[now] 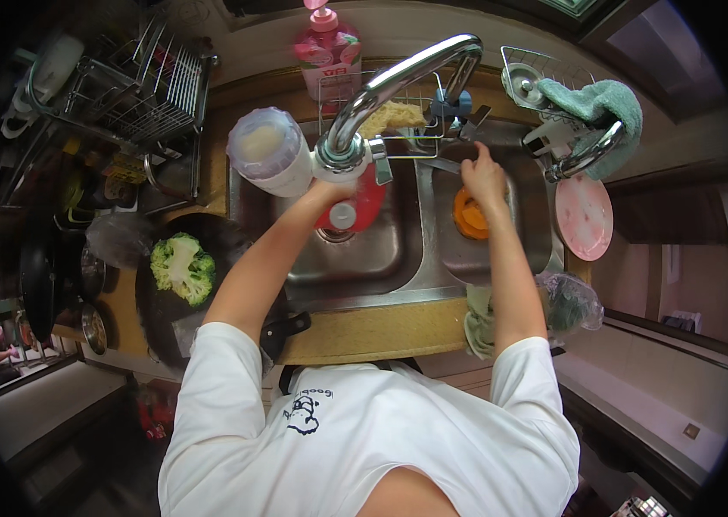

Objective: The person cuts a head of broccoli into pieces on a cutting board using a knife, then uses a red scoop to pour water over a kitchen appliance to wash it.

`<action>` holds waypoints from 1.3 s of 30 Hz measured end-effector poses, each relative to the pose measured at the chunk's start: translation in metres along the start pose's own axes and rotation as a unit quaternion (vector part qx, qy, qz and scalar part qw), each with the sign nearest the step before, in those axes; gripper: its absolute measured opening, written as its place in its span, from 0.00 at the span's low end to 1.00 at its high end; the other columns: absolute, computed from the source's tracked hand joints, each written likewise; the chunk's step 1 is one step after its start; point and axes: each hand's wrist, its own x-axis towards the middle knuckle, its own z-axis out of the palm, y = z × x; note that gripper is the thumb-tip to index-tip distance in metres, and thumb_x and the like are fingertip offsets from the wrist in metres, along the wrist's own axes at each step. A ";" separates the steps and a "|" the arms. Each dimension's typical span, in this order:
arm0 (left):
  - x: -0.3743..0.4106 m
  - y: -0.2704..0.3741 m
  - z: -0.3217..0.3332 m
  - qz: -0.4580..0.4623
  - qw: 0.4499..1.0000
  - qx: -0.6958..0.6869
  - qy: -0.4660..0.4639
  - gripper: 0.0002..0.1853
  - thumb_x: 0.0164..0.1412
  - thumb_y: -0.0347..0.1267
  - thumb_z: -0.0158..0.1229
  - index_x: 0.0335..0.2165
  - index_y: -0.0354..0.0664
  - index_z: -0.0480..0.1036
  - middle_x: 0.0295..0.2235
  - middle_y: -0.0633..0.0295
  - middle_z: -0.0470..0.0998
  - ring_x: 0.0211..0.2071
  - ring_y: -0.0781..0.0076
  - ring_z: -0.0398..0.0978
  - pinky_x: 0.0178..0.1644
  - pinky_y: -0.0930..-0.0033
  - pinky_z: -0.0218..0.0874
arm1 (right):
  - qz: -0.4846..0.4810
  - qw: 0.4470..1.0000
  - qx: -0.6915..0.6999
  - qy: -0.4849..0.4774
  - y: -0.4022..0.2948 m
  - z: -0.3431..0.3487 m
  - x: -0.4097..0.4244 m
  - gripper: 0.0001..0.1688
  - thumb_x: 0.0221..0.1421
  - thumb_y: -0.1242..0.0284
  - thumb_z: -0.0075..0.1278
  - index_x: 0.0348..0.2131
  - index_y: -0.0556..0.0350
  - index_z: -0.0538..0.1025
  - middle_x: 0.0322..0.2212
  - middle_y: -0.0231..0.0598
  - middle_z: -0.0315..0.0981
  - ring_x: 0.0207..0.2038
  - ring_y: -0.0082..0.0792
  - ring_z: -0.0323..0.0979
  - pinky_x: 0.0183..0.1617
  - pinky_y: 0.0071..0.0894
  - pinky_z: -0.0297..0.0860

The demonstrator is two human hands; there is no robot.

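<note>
My left hand (337, 189) is over the left sink basin (396, 258), its fingers mostly hidden behind the chrome faucet's spout head (339, 158). Beside and partly behind it is a red container (369, 200) with a round white cap; whether I grip it is hidden. My right hand (484, 178) is above the right basin (532, 226), index finger stretched toward the faucet base, other fingers curled out of sight. A flat metal strip (441, 164) runs up to that hand; I cannot tell whether I hold it. Below the hand, an orange round thing (467, 216) lies in the basin.
Broccoli (183, 268) lies in a dark pan (151, 310) at left. A lidded tub (270, 152) stands by the spout. Behind are a pink pump bottle (328, 61) and a wire rack (419, 84). At right are a green towel (603, 110) and pink plate (584, 218).
</note>
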 end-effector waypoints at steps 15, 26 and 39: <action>-0.111 -0.037 -0.027 -0.039 0.683 -0.713 0.155 0.14 0.57 0.22 0.36 0.44 0.38 0.56 0.46 0.51 0.62 0.44 0.59 0.64 0.47 0.58 0.58 | -0.164 0.983 -0.042 -0.074 -0.026 -0.047 0.069 0.30 0.43 0.66 0.42 0.47 0.58 0.62 0.25 0.51 0.72 0.34 0.51 0.68 0.43 0.43 0.59; -0.092 -0.048 -0.002 -0.027 0.646 -0.735 0.202 0.17 0.58 0.24 0.34 0.47 0.36 0.54 0.46 0.50 0.62 0.47 0.54 0.63 0.50 0.54 0.55 | -0.109 0.977 -0.006 -0.181 -0.053 -0.015 -0.047 0.34 0.49 0.59 0.41 0.50 0.65 0.57 0.37 0.64 0.65 0.42 0.54 0.65 0.44 0.45 0.62; -0.070 -0.042 0.022 -0.048 0.651 -0.739 0.170 0.15 0.59 0.24 0.35 0.45 0.34 0.56 0.44 0.49 0.63 0.46 0.55 0.64 0.50 0.55 0.56 | -0.116 0.976 0.126 -0.137 -0.069 0.024 -0.107 0.23 0.49 0.78 0.36 0.47 0.59 0.61 0.38 0.57 0.65 0.42 0.54 0.63 0.44 0.44 0.61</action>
